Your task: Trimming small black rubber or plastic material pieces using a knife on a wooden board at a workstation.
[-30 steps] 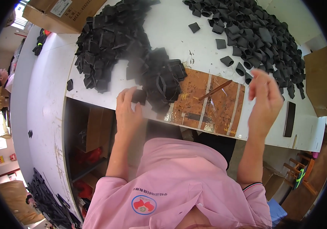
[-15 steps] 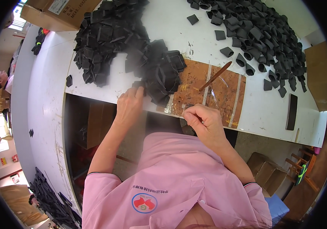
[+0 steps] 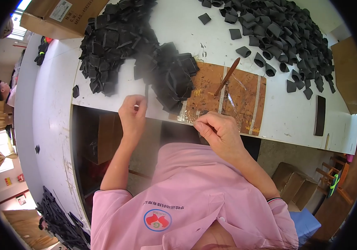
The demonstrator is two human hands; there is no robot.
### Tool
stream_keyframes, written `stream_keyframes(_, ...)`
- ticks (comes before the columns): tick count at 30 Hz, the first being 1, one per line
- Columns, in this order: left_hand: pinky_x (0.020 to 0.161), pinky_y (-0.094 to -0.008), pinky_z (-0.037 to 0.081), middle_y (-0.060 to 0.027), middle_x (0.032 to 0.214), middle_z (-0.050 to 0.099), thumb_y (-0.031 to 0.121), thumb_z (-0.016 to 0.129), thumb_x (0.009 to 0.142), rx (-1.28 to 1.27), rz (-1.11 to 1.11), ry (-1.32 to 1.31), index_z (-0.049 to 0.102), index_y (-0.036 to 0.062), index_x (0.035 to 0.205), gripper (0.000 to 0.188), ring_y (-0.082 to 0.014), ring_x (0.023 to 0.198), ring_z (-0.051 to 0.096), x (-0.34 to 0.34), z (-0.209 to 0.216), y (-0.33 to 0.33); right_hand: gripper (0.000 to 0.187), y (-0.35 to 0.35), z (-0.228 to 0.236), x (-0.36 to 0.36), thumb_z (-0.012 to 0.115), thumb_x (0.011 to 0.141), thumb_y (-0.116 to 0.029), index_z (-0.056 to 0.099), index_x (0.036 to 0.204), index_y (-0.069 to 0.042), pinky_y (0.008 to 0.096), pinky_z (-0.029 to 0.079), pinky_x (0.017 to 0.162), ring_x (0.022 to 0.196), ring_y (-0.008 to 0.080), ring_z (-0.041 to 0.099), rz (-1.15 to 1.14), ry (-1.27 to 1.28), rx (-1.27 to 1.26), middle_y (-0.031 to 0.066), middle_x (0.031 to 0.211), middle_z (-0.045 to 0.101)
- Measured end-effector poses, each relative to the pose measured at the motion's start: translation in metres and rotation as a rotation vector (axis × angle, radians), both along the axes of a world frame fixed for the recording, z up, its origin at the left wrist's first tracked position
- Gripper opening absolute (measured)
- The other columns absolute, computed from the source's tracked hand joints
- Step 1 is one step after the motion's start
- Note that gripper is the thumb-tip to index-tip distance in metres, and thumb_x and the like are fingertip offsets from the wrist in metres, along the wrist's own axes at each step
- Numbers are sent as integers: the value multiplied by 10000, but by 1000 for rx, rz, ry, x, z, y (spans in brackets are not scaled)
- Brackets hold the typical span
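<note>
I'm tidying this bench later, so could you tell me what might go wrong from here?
The stack of flat black pieces sits close to the table's front edge, right by the left hand, which pinches a thin black strip; a nudge could tip pieces off. The wooden stick lies loose on the brown board above the right hand and could be knocked.

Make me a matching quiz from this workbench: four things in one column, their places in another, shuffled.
1. cardboard box
2. stick
3. thin strip
4. flat bar

a. on the brown board
b. table's top left corner
c. pinched in the left hand
d. alone near the table's right end

Pairs: 1-b, 2-a, 3-c, 4-d
</note>
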State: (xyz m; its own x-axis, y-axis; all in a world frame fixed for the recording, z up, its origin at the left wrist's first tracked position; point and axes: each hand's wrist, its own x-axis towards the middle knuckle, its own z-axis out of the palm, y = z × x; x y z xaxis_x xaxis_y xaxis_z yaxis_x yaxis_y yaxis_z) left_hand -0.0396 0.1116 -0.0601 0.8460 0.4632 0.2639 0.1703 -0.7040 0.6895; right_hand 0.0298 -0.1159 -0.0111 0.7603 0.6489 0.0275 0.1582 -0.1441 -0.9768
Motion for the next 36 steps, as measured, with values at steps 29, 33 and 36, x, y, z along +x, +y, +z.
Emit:
stream_keyframes(29, 615, -209, 468, -56, 746, 605, -56, 569, 744, -1100, -225, -148, 587, -30, 753, 33, -101, 667, 571, 10, 48, -110, 263, -17, 9, 1, 684, 652, -31, 581, 890, 8, 275, 497, 545, 690, 234, 608, -149, -271, 124, 123, 899, 598)
stream_keyframes(33, 580, -208, 469, -46, 728, 556, 11, 625, 760, -848, -401, -127, 584, -33, 819, 84, -106, 635, 551, 9, 48, -100, 214, -17, 11, 4, 669, 632, 5, 593, 831, -5, 275, 492, 536, 672, 221, 607, -162, -530, 124, 112, 863, 589)
stream_keyframes(36, 554, -196, 475, -49, 728, 568, -3, 607, 772, -842, -304, -67, 568, -44, 834, 84, -91, 596, 549, 14, 54, -106, 192, -14, 10, 3, 651, 622, 19, 598, 804, -13, 299, 470, 506, 597, 218, 575, -218, -524, 113, 95, 792, 556)
